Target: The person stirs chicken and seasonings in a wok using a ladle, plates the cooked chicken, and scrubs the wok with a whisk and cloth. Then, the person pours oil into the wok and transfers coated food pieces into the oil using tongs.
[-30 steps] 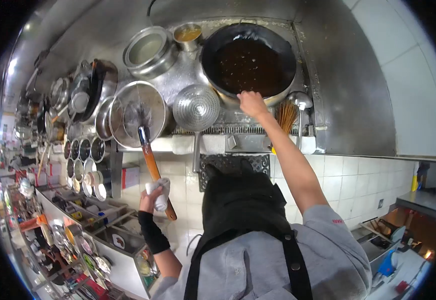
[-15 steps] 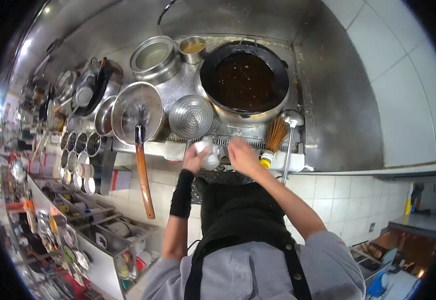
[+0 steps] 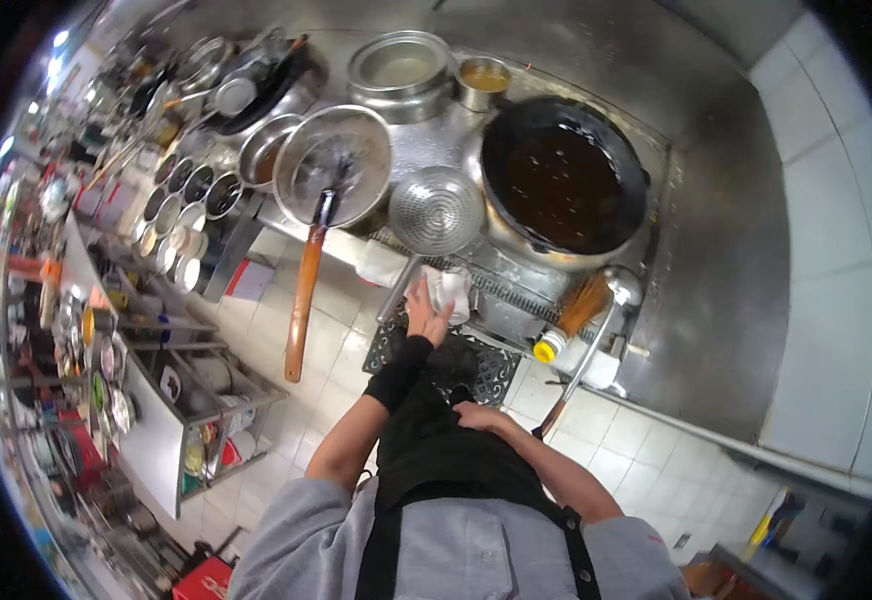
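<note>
At the stove's front edge, my left hand (image 3: 428, 317), with a black wristband, is on a bunched white cloth (image 3: 450, 292). The handle of a perforated skimmer (image 3: 437, 212) runs down just left of that hand. My right hand (image 3: 476, 415) is low against my black apron (image 3: 456, 445), its fingertips partly hidden. Dark liquid fills a large black wok (image 3: 563, 187) beyond the cloth. To the right, a bristle brush (image 3: 581, 308) with a yellow-ended handle and a long-handled ladle (image 3: 621, 287) lie along the edge.
A wood-handled strainer (image 3: 333, 167) juts past the stove edge at left. Behind it stand a lidless steel pot (image 3: 399, 75) and a small pot of yellowish liquid (image 3: 484, 82). Several seasoning containers (image 3: 184, 215) and a metal shelf rack (image 3: 171, 385) are farther left.
The view has swung, shifting the stove to the right. My left hand has brought the white cloth to the stove edge. My right hand has drawn back from there to my apron.
</note>
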Motion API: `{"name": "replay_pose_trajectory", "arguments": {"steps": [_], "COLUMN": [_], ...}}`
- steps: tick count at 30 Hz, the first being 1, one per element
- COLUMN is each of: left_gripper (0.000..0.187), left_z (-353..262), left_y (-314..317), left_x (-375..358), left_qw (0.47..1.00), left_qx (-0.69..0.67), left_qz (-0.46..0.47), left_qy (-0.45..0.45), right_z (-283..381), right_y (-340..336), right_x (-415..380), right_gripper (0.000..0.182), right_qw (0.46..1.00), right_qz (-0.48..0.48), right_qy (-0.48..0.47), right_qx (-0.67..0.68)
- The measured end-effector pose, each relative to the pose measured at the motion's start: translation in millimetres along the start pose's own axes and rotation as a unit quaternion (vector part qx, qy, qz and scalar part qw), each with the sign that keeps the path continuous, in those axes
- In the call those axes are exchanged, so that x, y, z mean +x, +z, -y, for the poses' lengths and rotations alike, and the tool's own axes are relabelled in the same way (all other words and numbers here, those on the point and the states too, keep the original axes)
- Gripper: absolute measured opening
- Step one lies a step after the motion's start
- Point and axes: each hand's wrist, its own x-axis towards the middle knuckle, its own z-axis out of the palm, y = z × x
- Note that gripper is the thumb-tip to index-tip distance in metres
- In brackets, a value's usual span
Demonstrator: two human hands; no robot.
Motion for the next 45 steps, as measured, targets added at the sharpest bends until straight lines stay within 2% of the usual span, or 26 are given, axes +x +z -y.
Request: {"name": "replay_pose_trajectory", "arguments": {"steps": [2, 3, 5, 7, 9, 10, 11, 12, 13, 16, 18, 21, 23, 25, 27, 28, 34, 35, 36, 38, 39, 40, 42, 43, 44, 45], "left_gripper": [0.086, 0.089, 0.078, 0.055, 0.051, 0.054, 0.056, 0.059, 0.06, 0.061, 0.06, 0.058, 0.058, 0.058, 0.059, 0.059, 0.06, 0.059, 0.059, 0.059, 0.059, 0.058, 0.058, 0.058, 0.058, 0.057], "left_z": [2.7, 21.3, 17.0, 27.9, 55.6, 43.7, 31.4, 18.7, 8.5, -28.2, -60.6, -79.8, -76.2, -66.4, -59.7, -55.6, -55.3, -52.9, -54.1, -58.9, -56.6, -52.8, -53.1, -58.0, -59.1, -55.5], "left_y": [-15.5, -13.7, -39.8, -57.5, -56.0, -70.2, -81.1, -87.7, -92.4, -107.5, -123.0, -133.6, -142.9, -148.2, -151.6, -154.4, -166.2, -165.0, -164.1, -168.9, -171.2, -172.5, -179.7, -185.9, -191.7, -196.1], "left_x": [-35.9, -55.5, -93.3, -116.8, -143.5, -152.1, -155.1, -156.2, -155.6, -144.8, -141.2, -139.4, -147.7, -155.7, -168.5, -172.6, -177.3, -175.6, -172.8, -166.6, -167.1, -164.7, -153.7, -148.0, -141.7, -137.3], "left_qw": [0.999, 1.0, 0.983, 0.945, 0.91, 0.907, 0.905, 0.899, 0.908, 0.935, 0.958, 0.966, 0.964, 0.954, 0.948, 0.945, 0.904, 0.9, 0.898, 0.894, 0.898, 0.903, 0.913, 0.917, 0.918, 0.924], "left_qx": [-0.008, 0.003, 0.013, 0.064, 0.098, 0.104, 0.116, 0.126, 0.118, 0.089, 0.061, 0.028, 0.028, 0.045, 0.06, 0.068, 0.1, 0.105, 0.107, 0.117, 0.113, 0.108, 0.1, 0.095, 0.089, 0.087], "left_qz": [0.028, 0.029, 0.145, 0.303, 0.386, 0.394, 0.389, 0.393, 0.378, 0.328, 0.268, 0.248, 0.253, 0.281, 0.289, 0.294, 0.373, 0.382, 0.386, 0.393, 0.39, 0.388, 0.382, 0.38, 0.384, 0.372], "left_qy": [-0.023, -0.012, -0.113, -0.107, -0.116, -0.109, -0.13, -0.143, -0.138, -0.106, -0.081, -0.07, -0.081, -0.096, -0.116, -0.127, -0.186, -0.184, -0.183, -0.179, -0.166, -0.148, -0.103, -0.08, -0.052, -0.018], "right_z": [-11.8, 22.4, 29.8, 65.4, 56.2, 23.4, 36.2, -6.7, -16.1, -101.9, -196.9, -349.9, -345.9, -335.3, -309.5, -292.3, -337.1, -327.8, -307.3, -311.4, -340.1, -355.2, -299.8, -260.4, -221.5, -157.0], "right_y": [7.3, -2.6, -5.5, -13.4, -19.3, -14.8, -25.5, -31.3, -41.6, -63.1, -80.0, -95.8, -84.3, -71.4, -77.6, -89.7, -58.4, -49.4, -40.4, -24.7, -18.2, -15.7, -14.5, 2.4, 19.7, 20.2], "right_x": [14.1, -5.8, -6.3, -30.7, -24.1, -10.0, -13.1, 8.7, 14.5, 43.4, 62.8, 97.4, 106.9, 106.9, 104.3, 109.7, 145.1, 141.4, 138.7, 144.4, 163.8, 167.4, 128.4, 105.7, 83.7, 41.5], "right_gripper": [0.045, 0.046, 0.044, 0.035, 0.027, 0.021, 0.015, 0.012, 0.012, 0.011, 0.012, 0.022, 0.024, 0.027, 0.028, 0.028, 0.033, 0.032, 0.031, 0.029, 0.028, 0.027, 0.029, 0.035, 0.043, 0.047], "right_qw": [0.998, 0.995, 0.989, 0.98, 0.985, 0.98, 0.983, 0.962, 0.944, 0.87, 0.715, 0.586, 0.7, 0.754, 0.549, 0.22, 0.327, 0.493, 0.623, 0.623, 0.488, 0.312, 0.427, 0.699, 0.794, 0.796], "right_qz": [-0.042, -0.068, -0.063, -0.148, -0.137, -0.191, -0.171, -0.113, -0.114, -0.212, -0.242, -0.317, -0.454, -0.572, -0.585, -0.44, -0.495, -0.617, -0.685, -0.687, -0.63, -0.526, -0.419, -0.495, -0.586, -0.601], "right_qy": [-0.013, 0.051, 0.083, 0.068, 0.016, -0.054, 0.003, 0.002, 0.067, 0.189, 0.256, 0.096, 0.05, 0.011, 0.011, 0.012, -0.092, -0.027, 0.045, 0.04, -0.042, -0.131, -0.027, -0.009, 0.068, 0.058], "right_qx": [-0.045, -0.057, -0.109, -0.115, -0.106, 0.019, 0.071, 0.249, 0.303, 0.403, 0.604, 0.74, 0.549, 0.323, 0.597, 0.871, 0.8, 0.612, 0.375, 0.372, 0.603, 0.78, 0.801, 0.516, 0.149, 0.04]}}
